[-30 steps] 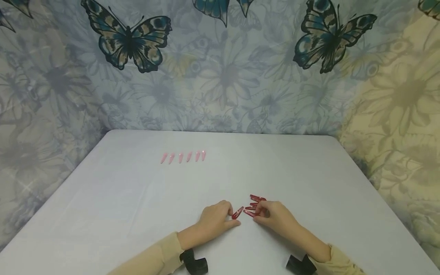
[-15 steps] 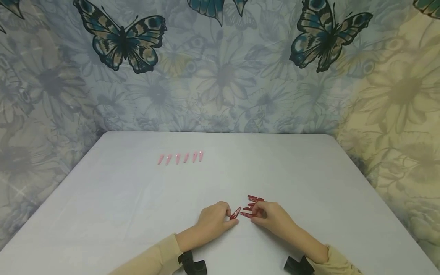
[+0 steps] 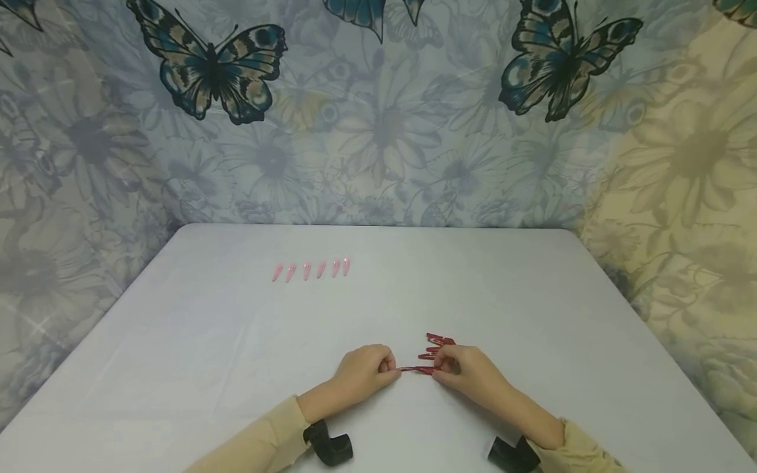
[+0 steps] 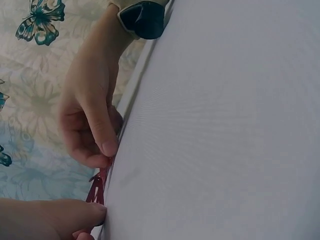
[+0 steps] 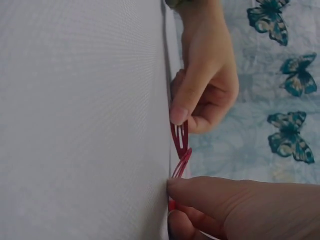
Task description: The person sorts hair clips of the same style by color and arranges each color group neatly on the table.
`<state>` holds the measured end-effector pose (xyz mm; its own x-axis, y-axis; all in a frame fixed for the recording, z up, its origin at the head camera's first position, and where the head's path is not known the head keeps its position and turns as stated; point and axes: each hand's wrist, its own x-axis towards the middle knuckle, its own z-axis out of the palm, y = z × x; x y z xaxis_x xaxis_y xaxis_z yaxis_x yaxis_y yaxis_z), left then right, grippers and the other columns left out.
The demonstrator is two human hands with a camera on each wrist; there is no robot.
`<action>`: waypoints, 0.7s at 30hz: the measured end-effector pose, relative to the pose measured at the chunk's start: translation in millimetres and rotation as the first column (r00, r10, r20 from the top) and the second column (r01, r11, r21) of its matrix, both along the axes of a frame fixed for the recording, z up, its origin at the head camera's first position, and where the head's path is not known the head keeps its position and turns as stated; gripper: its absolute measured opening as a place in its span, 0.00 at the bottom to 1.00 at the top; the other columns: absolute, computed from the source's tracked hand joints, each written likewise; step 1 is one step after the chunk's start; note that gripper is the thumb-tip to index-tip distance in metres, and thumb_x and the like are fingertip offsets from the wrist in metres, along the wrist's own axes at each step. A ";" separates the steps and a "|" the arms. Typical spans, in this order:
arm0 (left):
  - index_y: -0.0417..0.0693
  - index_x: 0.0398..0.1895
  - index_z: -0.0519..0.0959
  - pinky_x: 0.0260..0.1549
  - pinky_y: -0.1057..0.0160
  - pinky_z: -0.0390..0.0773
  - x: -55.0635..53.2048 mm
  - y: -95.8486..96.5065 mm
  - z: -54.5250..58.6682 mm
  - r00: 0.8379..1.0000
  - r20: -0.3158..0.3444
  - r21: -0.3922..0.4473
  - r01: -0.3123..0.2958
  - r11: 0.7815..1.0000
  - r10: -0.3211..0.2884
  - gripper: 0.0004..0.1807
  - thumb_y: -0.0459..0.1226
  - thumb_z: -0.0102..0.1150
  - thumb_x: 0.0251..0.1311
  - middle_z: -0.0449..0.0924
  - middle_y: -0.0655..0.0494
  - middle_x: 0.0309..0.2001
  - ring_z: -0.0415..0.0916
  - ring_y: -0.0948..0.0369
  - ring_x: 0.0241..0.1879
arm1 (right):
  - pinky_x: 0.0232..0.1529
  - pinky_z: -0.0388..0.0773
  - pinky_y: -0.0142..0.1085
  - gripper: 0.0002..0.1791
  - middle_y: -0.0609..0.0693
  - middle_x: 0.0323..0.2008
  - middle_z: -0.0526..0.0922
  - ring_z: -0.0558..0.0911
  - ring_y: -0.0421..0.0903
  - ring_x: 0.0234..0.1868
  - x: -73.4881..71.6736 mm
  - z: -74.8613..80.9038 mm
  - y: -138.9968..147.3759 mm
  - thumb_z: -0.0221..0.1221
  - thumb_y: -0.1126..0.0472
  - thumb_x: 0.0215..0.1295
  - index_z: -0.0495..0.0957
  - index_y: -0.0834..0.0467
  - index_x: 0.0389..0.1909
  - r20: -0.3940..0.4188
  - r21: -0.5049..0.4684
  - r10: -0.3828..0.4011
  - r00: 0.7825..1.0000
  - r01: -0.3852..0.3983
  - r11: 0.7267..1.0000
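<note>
A red snap hair clip (image 5: pixel 179 137) is pinched between the thumb and fingers of my left hand (image 3: pixel 363 371). Its narrow end points right, toward my right hand (image 3: pixel 473 371). That hand pinches a second red hair clip (image 5: pixel 182 162), and the tips of the two clips overlap in the right wrist view. Just behind the right fingers, more red hair clips (image 3: pixel 437 340) lie on the white table (image 3: pixel 207 368), partly hidden by the hand. In the left wrist view my left thumb (image 4: pixel 90 214) covers part of the left clip.
Several pink hair clips (image 3: pixel 307 270) lie in a spaced row toward the back of the table. A fabric backdrop (image 3: pixel 390 144) with butterflies and flowers hangs behind and beside the table. Black camera mounts (image 3: pixel 331 447) sit at both wrists.
The left thumb and fingers have closed on the red clip, which lay slanted between them before. It is now turned level, its tip toward the right clip. The right hand stays almost still.
</note>
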<state>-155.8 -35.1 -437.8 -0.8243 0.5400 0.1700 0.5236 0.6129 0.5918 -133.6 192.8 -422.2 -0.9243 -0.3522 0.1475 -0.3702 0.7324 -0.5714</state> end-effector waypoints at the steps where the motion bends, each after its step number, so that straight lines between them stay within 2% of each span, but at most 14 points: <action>1: 0.48 0.22 0.77 0.20 0.75 0.61 -0.8 -0.8 0.2 1.000 0.010 -0.001 0.006 1.000 -0.006 0.10 0.37 0.64 0.59 0.69 0.63 0.19 0.58 0.75 0.20 | 0.25 0.63 0.26 0.08 0.38 0.19 0.73 0.62 0.28 0.23 -0.1 0.0 -0.1 0.69 0.65 0.53 0.78 0.55 0.26 0.004 -0.005 0.003 1.000 -0.003 1.000; 5: 0.49 0.21 0.78 0.21 0.75 0.61 -3.9 -2.8 1.9 0.999 0.041 0.009 0.026 1.000 -0.027 0.08 0.36 0.65 0.57 0.70 0.65 0.18 0.59 0.75 0.21 | 0.25 0.63 0.26 0.08 0.38 0.19 0.73 0.63 0.28 0.23 -0.3 0.1 0.2 0.68 0.66 0.54 0.77 0.54 0.26 0.018 -0.018 0.009 1.000 -0.009 1.000; 8: 0.48 0.21 0.79 0.23 0.74 0.64 -6.7 -5.6 4.2 0.995 0.069 0.038 0.066 0.997 -0.069 0.07 0.34 0.65 0.53 0.73 0.64 0.20 0.61 0.75 0.22 | 0.26 0.64 0.26 0.08 0.38 0.20 0.73 0.63 0.28 0.24 -1.1 -0.1 0.6 0.68 0.66 0.54 0.77 0.54 0.26 0.026 -0.015 0.009 1.000 -0.009 1.000; 12: 0.46 0.21 0.79 0.26 0.74 0.66 -11.5 -11.0 10.0 0.977 0.166 0.109 0.118 0.987 -0.135 0.04 0.30 0.64 0.47 0.79 0.59 0.23 0.63 0.74 0.23 | 0.27 0.65 0.25 0.07 0.38 0.20 0.73 0.65 0.28 0.25 -2.0 -0.7 1.0 0.67 0.66 0.54 0.78 0.54 0.27 0.033 -0.014 0.005 0.999 -0.005 1.000; 15: 0.43 0.22 0.80 0.24 0.73 0.66 -15.1 -14.5 15.6 0.953 0.259 0.163 0.115 0.980 -0.155 0.03 0.28 0.63 0.46 0.83 0.54 0.26 0.64 0.72 0.21 | 0.25 0.64 0.25 0.06 0.38 0.20 0.73 0.64 0.28 0.23 -1.8 -0.7 0.6 0.66 0.66 0.55 0.78 0.54 0.26 0.035 -0.025 0.001 0.999 0.000 1.000; 17: 0.41 0.24 0.81 0.22 0.73 0.67 -17.1 -16.5 18.8 0.942 0.296 0.185 0.107 0.977 -0.159 0.02 0.28 0.62 0.47 0.84 0.51 0.26 0.66 0.72 0.20 | 0.24 0.63 0.26 0.07 0.39 0.20 0.72 0.63 0.28 0.23 -1.0 0.0 0.0 0.66 0.66 0.54 0.77 0.54 0.26 0.038 -0.029 -0.002 0.999 0.003 1.000; 18: 0.41 0.25 0.81 0.21 0.73 0.67 -17.8 -17.6 20.5 0.939 0.305 0.193 0.104 0.976 -0.160 0.01 0.28 0.62 0.48 0.84 0.50 0.27 0.67 0.72 0.19 | 0.24 0.63 0.25 0.07 0.39 0.19 0.72 0.62 0.28 0.22 -1.0 0.1 -0.3 0.66 0.66 0.54 0.77 0.54 0.26 0.044 -0.031 -0.007 0.999 0.009 0.999; 21: 0.40 0.29 0.84 0.22 0.74 0.68 -20.4 -22.2 24.1 0.945 0.285 0.214 0.099 0.972 -0.159 0.03 0.29 0.62 0.52 0.85 0.48 0.28 0.69 0.74 0.23 | 0.24 0.63 0.25 0.07 0.39 0.19 0.71 0.62 0.28 0.22 -0.8 0.3 -1.3 0.66 0.66 0.55 0.76 0.54 0.25 0.059 -0.031 -0.016 0.998 0.018 0.999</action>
